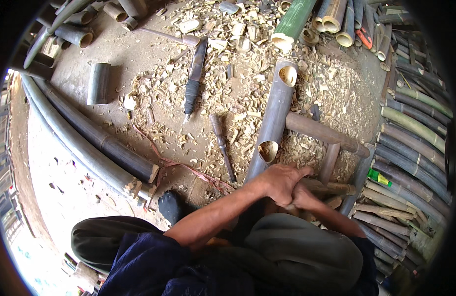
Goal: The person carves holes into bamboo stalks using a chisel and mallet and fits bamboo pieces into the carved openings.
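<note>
navy shirt (144, 261) — left hand (282, 182) lapped over right hand (303, 197) — beside notched bamboo (276, 106)

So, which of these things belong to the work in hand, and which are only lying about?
Probably the work:
left hand, right hand
bamboo pole with two holes
crosspiece joined to it
chisel-like tool, unheld

Probably lying about:
green bottle
reddish string
short bamboo piece

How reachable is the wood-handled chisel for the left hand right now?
Likely yes: nothing covers the chisel, which lies among shavings. The left hand overlaps the right hand and may need freeing first.
</note>
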Available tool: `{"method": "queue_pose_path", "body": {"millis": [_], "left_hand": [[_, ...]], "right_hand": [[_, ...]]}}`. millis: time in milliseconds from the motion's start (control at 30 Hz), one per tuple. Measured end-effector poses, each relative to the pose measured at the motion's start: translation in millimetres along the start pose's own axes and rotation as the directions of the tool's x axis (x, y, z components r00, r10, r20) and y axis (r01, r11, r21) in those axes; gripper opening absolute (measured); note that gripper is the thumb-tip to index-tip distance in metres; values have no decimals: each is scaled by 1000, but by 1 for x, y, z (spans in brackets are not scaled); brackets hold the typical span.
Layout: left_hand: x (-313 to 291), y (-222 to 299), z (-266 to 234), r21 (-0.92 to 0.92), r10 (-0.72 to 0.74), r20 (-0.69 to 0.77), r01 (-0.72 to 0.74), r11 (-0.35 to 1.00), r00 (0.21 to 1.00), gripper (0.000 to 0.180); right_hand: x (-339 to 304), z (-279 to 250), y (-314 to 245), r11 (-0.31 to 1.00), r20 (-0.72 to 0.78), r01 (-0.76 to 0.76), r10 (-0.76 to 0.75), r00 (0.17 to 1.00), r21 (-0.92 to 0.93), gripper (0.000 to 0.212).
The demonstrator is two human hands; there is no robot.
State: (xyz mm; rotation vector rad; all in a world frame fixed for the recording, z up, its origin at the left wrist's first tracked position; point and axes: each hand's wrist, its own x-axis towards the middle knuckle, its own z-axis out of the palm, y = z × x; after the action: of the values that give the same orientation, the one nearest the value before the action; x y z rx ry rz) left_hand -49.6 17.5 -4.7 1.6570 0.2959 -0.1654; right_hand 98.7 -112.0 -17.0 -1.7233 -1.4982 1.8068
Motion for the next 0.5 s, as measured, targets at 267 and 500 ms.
{"method": "queue_pose_path", "body": {"millis": [267, 500], "left_hand": [[12, -2, 34, -7, 21, -397, -26, 1000, 918, 94], [-13, 0, 23, -78, 30, -309, -57, 995, 951, 95]], "right_hand": [[24, -39, 21, 931, 55, 40, -21, 998, -362, 44], [13, -18, -2, 929, 16, -58, 68, 998, -365, 51]]}}
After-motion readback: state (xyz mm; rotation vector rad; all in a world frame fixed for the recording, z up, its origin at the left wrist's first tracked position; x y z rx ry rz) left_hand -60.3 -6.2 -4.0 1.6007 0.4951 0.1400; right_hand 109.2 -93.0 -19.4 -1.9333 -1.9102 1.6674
